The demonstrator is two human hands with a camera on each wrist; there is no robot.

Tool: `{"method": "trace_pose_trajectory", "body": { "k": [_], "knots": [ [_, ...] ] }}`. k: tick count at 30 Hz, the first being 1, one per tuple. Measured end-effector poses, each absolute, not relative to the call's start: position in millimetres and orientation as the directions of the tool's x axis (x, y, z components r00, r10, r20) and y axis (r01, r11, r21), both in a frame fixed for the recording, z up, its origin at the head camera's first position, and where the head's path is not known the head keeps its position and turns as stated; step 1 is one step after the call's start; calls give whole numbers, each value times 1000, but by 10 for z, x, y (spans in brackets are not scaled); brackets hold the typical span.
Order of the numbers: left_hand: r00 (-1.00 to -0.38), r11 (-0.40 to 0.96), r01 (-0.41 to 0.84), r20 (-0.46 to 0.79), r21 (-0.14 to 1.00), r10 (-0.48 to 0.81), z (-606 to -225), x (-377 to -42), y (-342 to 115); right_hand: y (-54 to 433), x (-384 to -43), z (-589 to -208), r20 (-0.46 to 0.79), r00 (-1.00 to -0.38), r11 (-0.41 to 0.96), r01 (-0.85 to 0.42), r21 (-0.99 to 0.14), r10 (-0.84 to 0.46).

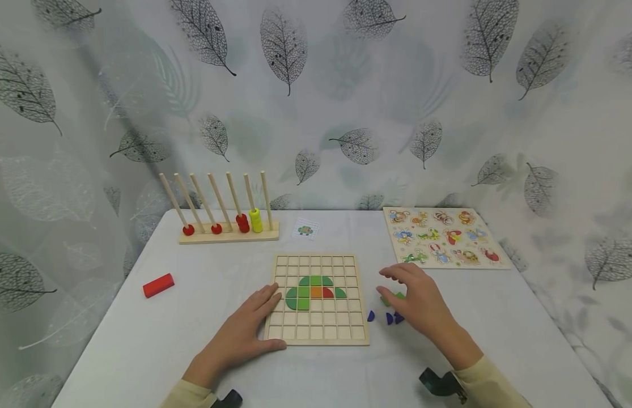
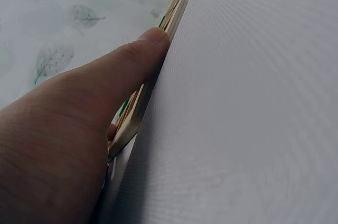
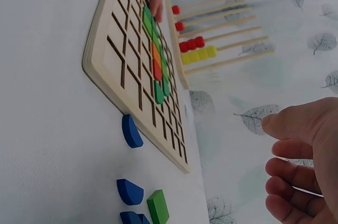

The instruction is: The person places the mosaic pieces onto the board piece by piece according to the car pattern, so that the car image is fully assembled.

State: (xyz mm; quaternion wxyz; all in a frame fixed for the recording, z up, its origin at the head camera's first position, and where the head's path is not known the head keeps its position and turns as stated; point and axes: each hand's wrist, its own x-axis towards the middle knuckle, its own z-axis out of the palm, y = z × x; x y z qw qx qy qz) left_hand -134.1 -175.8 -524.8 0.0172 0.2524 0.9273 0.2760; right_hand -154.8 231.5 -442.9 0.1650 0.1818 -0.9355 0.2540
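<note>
A wooden grid board (image 1: 339, 333) lies flat on the white table, with green, orange and red tiles (image 1: 316, 292) set in several of its squares. My left hand (image 1: 241, 327) rests against it, fingers along the left side and thumb (image 2: 150, 42) at the near edge. To the board's right, my right hand (image 1: 420, 297) hovers over loose pieces, its fingers loosely bent and holding nothing. Beneath and beside it lie several blue rounded pieces (image 1: 389, 319) and green pieces (image 1: 386, 301), partly hidden by the hand. One blue quarter-round piece (image 3: 132, 131) sits right by the board's edge.
Behind the board lies a small picture card (image 1: 305, 229). A wooden peg stand (image 1: 229, 237) with red and yellow rings is at the back left. A red block (image 1: 158, 285) lies at left. An insect picture puzzle (image 1: 443, 241) occupies the back right, before a leaf-patterned curtain (image 1: 316, 113).
</note>
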Motion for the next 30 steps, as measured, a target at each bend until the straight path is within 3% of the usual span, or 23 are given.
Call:
{"method": "trace_pose_trajectory", "body": {
  "k": [30],
  "knots": [
    [-877,731,443,79,519,475,-5243,-1340,-1753,2638,-1481,-4472,378,-917,852,-295,-432,-126]
  ]
}}
